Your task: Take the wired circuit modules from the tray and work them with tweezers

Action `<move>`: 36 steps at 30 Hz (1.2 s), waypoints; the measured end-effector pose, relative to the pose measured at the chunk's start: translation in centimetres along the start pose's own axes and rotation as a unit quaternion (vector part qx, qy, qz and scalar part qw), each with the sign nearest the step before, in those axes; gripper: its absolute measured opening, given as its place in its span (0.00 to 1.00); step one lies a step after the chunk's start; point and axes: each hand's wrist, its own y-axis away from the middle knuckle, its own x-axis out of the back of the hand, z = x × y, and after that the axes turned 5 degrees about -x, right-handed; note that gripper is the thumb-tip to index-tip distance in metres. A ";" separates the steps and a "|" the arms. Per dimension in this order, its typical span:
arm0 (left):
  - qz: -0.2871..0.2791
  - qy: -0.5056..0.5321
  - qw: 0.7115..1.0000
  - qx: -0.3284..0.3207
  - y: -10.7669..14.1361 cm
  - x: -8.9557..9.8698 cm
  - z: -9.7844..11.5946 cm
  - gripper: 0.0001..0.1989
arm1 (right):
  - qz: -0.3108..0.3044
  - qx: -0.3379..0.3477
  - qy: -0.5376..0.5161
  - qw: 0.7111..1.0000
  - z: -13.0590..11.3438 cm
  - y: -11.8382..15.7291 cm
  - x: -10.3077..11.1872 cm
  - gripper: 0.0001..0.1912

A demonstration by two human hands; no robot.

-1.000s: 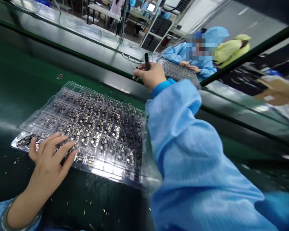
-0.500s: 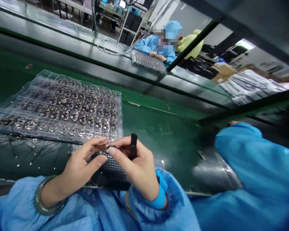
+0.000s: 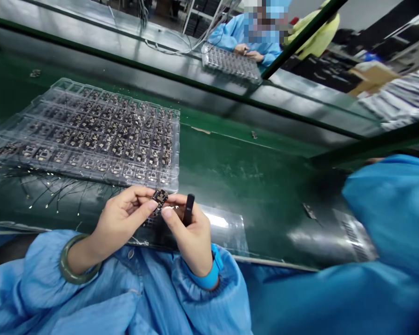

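Note:
My left hand [image 3: 125, 215] pinches a small dark circuit board [image 3: 159, 197] between thumb and fingers, its face with metallic parts turned up. Close to the board's right edge is my right hand [image 3: 190, 230]; whether its fingertips touch the board I cannot make out. A black flat-ended tool [image 3: 189, 208] is tucked in my right hand, sticking up between the fingers; its tip is hidden. Just beyond my hands lie overlapping clear plastic trays [image 3: 177, 174], their compartments filled with similar circuit boards. Thin black wires [image 3: 59, 193] with shiny ends fan out along the trays' near side.
At right, a neighbour's blue sleeve [image 3: 391, 209] reaches over the green bench [image 3: 251, 186]. A clear sheet [image 3: 226, 228] lies beside my right hand. Small parts [image 3: 309, 211] sit on the bench. Beyond the metal ledge, a co-worker [image 3: 230, 35] handles something over a tray [image 3: 230, 65].
The board has been tilted up so its face shows, and my right fingers have moved slightly away from it. The whole view has shifted, with the background now higher.

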 end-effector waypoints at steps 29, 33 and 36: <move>-0.034 0.119 0.992 0.035 0.1 -0.7 -0.3 0.04 | 0.102 0.166 0.120 0.974 1.9 -0.4 -0.3 0.07; -0.035 0.126 0.991 0.012 0.0 -0.6 -0.2 0.02 | 0.104 0.168 0.119 0.973 1.8 -0.3 -0.4 0.06; -0.039 0.116 0.992 0.008 0.1 -0.4 -0.5 0.05 | 0.071 0.147 0.090 0.983 1.7 -0.2 -0.3 0.03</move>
